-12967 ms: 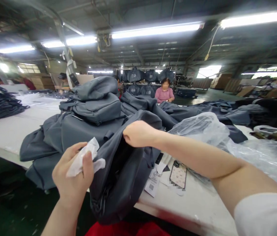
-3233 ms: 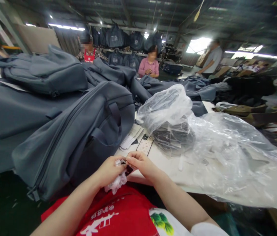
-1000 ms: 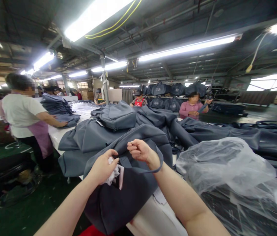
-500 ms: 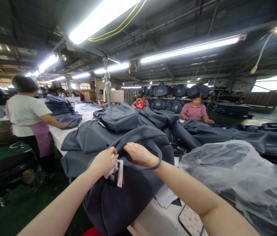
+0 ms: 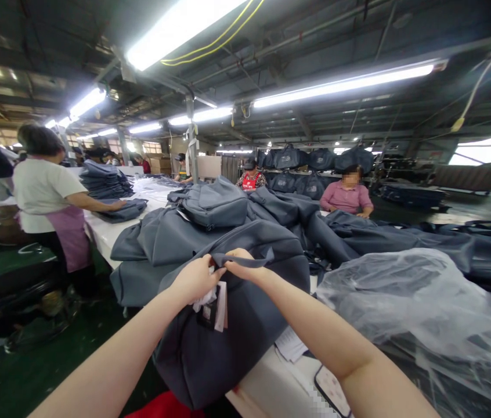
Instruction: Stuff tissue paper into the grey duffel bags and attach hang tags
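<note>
A grey fabric bag (image 5: 237,337) hangs over the near edge of the white table (image 5: 271,389) in front of me. My left hand (image 5: 195,278) is closed on a crumpled white tissue and pinches the string of a hang tag (image 5: 217,305) that dangles against the bag. My right hand (image 5: 243,267) is closed too, its fingertips meeting the left hand's at the bag's grey handle strap (image 5: 245,259). Both hands sit at the top of the bag, touching each other.
A heap of grey bags (image 5: 210,220) lies behind the one I hold. A clear plastic bag (image 5: 406,302) bulges at the right. A phone (image 5: 330,392) and paper tags (image 5: 289,345) lie near the table edge. A person in a white shirt (image 5: 45,197) stands at left; two others sit beyond.
My right hand has come down and left off the strap loop and now meets my left hand at the strap. The hang tag has dropped slightly lower on the bag.
</note>
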`<state>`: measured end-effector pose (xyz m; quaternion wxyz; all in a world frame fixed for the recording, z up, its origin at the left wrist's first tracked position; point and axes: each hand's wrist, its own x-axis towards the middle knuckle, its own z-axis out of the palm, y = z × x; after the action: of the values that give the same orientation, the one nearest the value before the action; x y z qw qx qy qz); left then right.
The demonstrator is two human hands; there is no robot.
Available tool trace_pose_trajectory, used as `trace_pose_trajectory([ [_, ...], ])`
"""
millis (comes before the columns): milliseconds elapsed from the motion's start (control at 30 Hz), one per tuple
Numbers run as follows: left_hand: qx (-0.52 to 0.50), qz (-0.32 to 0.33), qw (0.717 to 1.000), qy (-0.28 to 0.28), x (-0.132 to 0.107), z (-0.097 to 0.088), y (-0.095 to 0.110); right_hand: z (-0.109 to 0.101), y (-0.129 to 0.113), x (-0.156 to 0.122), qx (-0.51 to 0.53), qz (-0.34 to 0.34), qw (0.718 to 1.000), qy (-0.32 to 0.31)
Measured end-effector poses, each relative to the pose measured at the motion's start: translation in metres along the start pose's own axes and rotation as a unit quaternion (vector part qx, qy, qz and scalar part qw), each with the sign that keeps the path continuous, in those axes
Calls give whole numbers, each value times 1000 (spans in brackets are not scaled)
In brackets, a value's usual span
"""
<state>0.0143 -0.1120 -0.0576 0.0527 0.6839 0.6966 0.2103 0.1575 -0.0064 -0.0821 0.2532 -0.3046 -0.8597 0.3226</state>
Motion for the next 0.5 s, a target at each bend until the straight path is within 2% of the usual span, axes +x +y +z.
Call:
trace_pose_trajectory([
  [167, 22, -3, 1000, -3, 16, 7, 2, 0, 15, 1, 28, 26, 999, -37],
  [367, 39, 86, 994, -46, 24, 15, 0, -4, 31, -7, 184, 55, 978, -87],
  [500, 64, 105, 991, -56, 38, 18, -23, -8, 44, -22, 264, 50, 963, -22],
])
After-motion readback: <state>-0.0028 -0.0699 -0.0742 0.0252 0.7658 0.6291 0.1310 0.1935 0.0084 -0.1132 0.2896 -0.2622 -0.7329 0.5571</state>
